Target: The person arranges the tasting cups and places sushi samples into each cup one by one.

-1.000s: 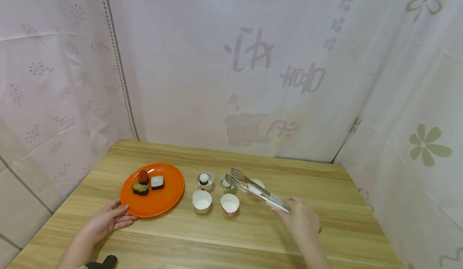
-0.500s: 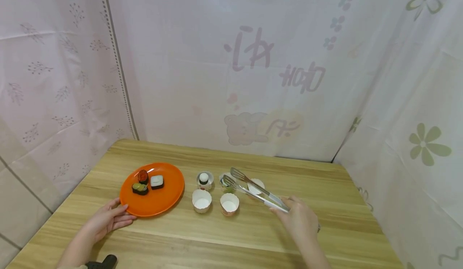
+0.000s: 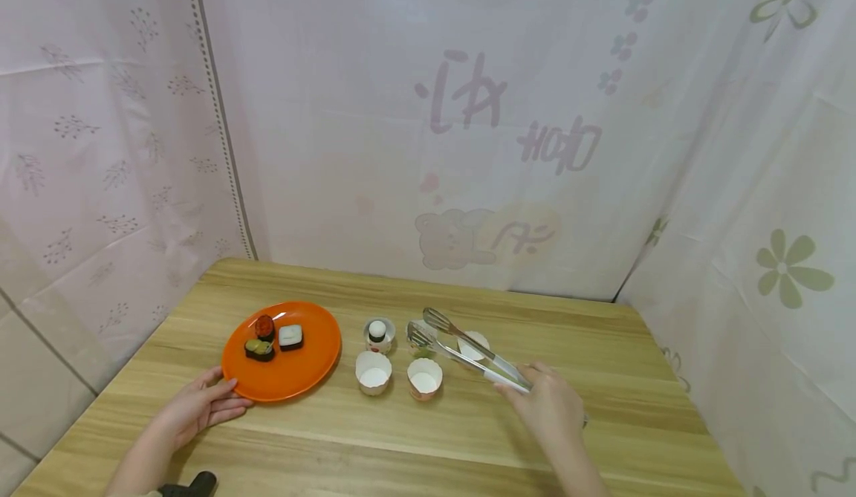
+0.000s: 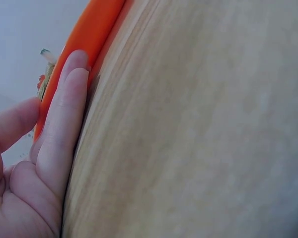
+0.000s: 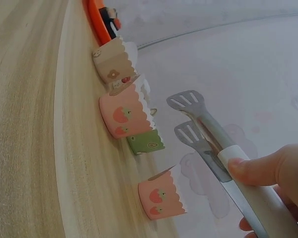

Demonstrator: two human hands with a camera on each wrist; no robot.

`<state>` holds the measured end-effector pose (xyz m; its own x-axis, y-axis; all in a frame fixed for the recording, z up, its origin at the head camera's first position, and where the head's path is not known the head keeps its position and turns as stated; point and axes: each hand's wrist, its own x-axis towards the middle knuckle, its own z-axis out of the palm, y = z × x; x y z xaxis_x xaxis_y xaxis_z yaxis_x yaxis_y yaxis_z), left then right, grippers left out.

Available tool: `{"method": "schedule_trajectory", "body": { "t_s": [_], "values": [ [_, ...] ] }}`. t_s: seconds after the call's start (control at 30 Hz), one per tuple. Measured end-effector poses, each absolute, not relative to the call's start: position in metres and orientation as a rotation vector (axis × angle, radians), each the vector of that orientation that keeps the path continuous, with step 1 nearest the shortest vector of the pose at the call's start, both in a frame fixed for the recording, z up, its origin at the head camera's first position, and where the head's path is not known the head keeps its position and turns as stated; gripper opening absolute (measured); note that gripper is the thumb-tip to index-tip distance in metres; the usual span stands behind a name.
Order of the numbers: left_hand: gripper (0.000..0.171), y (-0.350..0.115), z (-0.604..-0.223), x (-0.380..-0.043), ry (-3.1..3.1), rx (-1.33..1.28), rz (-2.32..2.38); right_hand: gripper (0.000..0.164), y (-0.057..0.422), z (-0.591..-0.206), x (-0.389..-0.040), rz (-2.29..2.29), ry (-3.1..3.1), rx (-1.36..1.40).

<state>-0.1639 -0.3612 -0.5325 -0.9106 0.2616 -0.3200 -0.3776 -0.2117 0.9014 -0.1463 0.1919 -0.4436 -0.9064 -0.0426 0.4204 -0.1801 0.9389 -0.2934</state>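
Observation:
At the left, my left hand (image 3: 203,406) holds the near-left rim of an orange plate (image 3: 314,371); in the left wrist view the thumb (image 4: 20,121) lies on the upper side and straight fingers (image 4: 64,106) lie against the underside. Three sushi pieces sit on the plate: a red-topped one (image 3: 264,327), a yellow-green one (image 3: 259,349) and a white one (image 3: 290,336). My right hand (image 3: 550,408) grips metal tongs (image 3: 468,356). Their slotted tips are apart, above a green paper cup (image 5: 146,142), with nothing visible between them. The tongs partly hide that cup.
A white-topped sushi piece (image 3: 377,330) sits in the back-left cup (image 3: 380,345). Two front cups, one tan (image 3: 373,372) and one pink (image 3: 425,378), show bare insides. Another pink cup (image 3: 473,344) stands under the tongs. Curtains (image 3: 334,148) enclose the wooden table.
My right hand and the tongs have shifted slightly left over the green cup, and the tips have come a little further left. The left hand and plate have stayed put.

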Motion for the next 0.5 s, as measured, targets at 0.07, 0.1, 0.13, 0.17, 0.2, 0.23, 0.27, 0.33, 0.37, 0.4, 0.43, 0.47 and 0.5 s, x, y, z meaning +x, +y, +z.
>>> {"method": "schedule_trajectory", "body": {
  "t_s": [0.07,0.1,0.13,0.17,0.2,0.23,0.27,0.33,0.37,0.4,0.43,0.47,0.5],
  "values": [
    [0.072,-0.3614,-0.5330,-0.1641,1.653,-0.133,2.165,0.051,0.1919,-0.4446,-0.1471,0.455,-2.664,0.174],
    [0.072,-0.3616,-0.5332,-0.1642,1.653,-0.132,2.165,0.051,0.1917,-0.4448,-0.1473,0.457,-2.660,0.177],
    [0.073,-0.3617,-0.5334,-0.1644,1.653,-0.134,2.166,0.051,0.1914,-0.4450,-0.1477,0.458,-2.654,0.178],
    [0.073,-0.3617,-0.5335,-0.1644,1.653,-0.135,2.165,0.051,0.1911,-0.4448,-0.1479,0.459,-2.653,0.180],
    [0.073,-0.3618,-0.5336,-0.1645,1.652,-0.135,2.165,0.051,0.1906,-0.4443,-0.1478,0.460,-2.653,0.181],
    [0.073,-0.3618,-0.5337,-0.1644,1.651,-0.136,2.165,0.051,0.1901,-0.4439,-0.1479,0.462,-2.652,0.180],
    [0.073,-0.3618,-0.5336,-0.1643,1.650,-0.137,2.166,0.051,0.1895,-0.4432,-0.1479,0.464,-2.653,0.180],
    [0.074,-0.3617,-0.5335,-0.1642,1.646,-0.138,2.167,0.051,0.1884,-0.4417,-0.1481,0.468,-2.658,0.183],
    [0.074,-0.3616,-0.5334,-0.1641,1.645,-0.137,2.167,0.050,0.1878,-0.4409,-0.1483,0.470,-2.661,0.185],
    [0.073,-0.3616,-0.5333,-0.1639,1.645,-0.137,2.167,0.050,0.1871,-0.4399,-0.1485,0.472,-2.664,0.183],
    [0.073,-0.3615,-0.5332,-0.1638,1.644,-0.137,2.168,0.050,0.1865,-0.4390,-0.1488,0.473,-2.668,0.180],
    [0.073,-0.3615,-0.5332,-0.1637,1.645,-0.136,2.168,0.050,0.1857,-0.4380,-0.1491,0.475,-2.671,0.178],
    [0.073,-0.3614,-0.5331,-0.1635,1.645,-0.135,2.168,0.050,0.1850,-0.4370,-0.1494,0.476,-2.675,0.175]
  ]
}}
